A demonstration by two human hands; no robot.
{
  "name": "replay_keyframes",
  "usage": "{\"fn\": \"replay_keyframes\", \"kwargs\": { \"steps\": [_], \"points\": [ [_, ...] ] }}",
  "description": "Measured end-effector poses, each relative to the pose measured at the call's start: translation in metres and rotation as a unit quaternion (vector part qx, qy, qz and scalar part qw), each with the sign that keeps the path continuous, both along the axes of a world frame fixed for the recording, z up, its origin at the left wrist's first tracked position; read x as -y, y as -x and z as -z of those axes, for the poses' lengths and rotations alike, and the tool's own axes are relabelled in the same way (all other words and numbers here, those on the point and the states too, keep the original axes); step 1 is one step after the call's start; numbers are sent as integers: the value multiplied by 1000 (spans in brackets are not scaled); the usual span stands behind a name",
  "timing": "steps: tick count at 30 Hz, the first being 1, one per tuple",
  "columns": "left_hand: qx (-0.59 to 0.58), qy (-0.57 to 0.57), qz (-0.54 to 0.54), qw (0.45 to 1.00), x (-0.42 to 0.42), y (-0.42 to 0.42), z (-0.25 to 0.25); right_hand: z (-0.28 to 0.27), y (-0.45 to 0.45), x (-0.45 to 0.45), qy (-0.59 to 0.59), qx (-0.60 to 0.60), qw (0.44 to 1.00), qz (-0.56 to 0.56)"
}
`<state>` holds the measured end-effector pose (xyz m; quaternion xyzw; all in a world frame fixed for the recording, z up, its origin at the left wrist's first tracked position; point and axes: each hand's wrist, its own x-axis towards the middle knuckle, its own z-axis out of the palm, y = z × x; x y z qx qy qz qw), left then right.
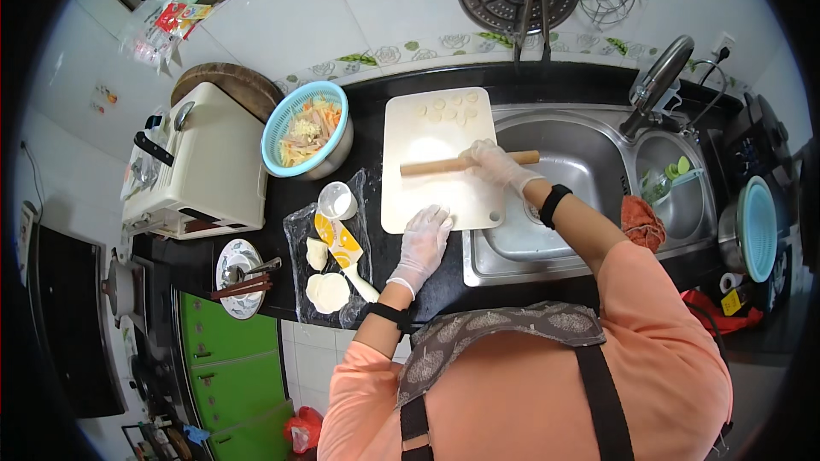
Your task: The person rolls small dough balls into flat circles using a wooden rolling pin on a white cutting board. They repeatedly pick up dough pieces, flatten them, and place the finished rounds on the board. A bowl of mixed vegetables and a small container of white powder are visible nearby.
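My right hand, in a clear plastic glove, grips a wooden rolling pin that lies across a white cutting board. The pin's right end reaches over the sink. My left hand, gloved too, rests at the board's near edge with its fingertips on the surface; whether anything is beneath them is hidden. Several small dough pieces lie at the board's far end. On plastic film to the left are a dough lump, rolled dough rounds, a yellow-patterned knife and a clear cup.
A blue colander of shredded food sits in a metal bowl. Left of it stands a cream cabinet-like box. A plate carries spoons and chopsticks. On the right are a steel sink, a faucet and an orange cloth.
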<state>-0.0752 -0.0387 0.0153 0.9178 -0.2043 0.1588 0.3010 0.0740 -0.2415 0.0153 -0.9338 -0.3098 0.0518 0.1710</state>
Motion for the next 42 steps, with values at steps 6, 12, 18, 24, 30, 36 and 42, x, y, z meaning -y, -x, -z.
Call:
{"fn": "replay_keyframes", "kwargs": {
  "steps": [6, 12, 18, 24, 30, 36, 42],
  "points": [
    [-74, 54, -174, 981, -27, -13, 1, -30, 36, 1, -144, -60, 985, 78],
    [-71, 40, -184, 980, -14, -71, 14, -28, 61, 11, -201, -71, 967, 143],
    [-212, -16, -297, 931, 6, -83, -1, -32, 77, 25, -249, -72, 949, 181],
    [-263, -7, -370, 891, -3, -51, -17, -25, 84, 27, -196, -46, 967, 157],
    [-205, 5, -341, 917, -19, -19, -2, -16, 99, 4, -117, -37, 985, 123],
    [-124, -28, -339, 932, -3, -52, 7, -25, 100, 5, -177, -19, 974, 138],
    [-161, -20, -335, 928, 2, -64, 9, -31, 99, 23, -178, -42, 968, 174]
  ]
}}
